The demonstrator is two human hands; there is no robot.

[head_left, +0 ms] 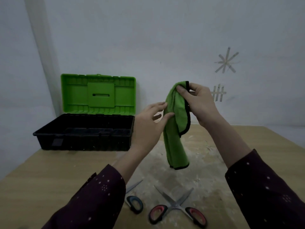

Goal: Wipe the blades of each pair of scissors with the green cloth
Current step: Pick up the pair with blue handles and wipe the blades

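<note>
I see right hand point(201, 103) pinching cloth point(175, 129), left hand point(148, 128) straight-fingered on it, toolbox point(85, 131) far left, red scissors point(176, 206) near, blue scissors point(135, 204) partly under sleeve point(99, 195), dusty table point(49, 171)

Green cloth point(175, 138) dangles — red scissors point(176, 204) splayed, blue scissors point(134, 204) beside.

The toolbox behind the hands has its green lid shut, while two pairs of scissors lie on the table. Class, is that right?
No: the head view shows the toolbox with its green lid open, not shut. Two pairs of scissors do lie on the table.
</note>
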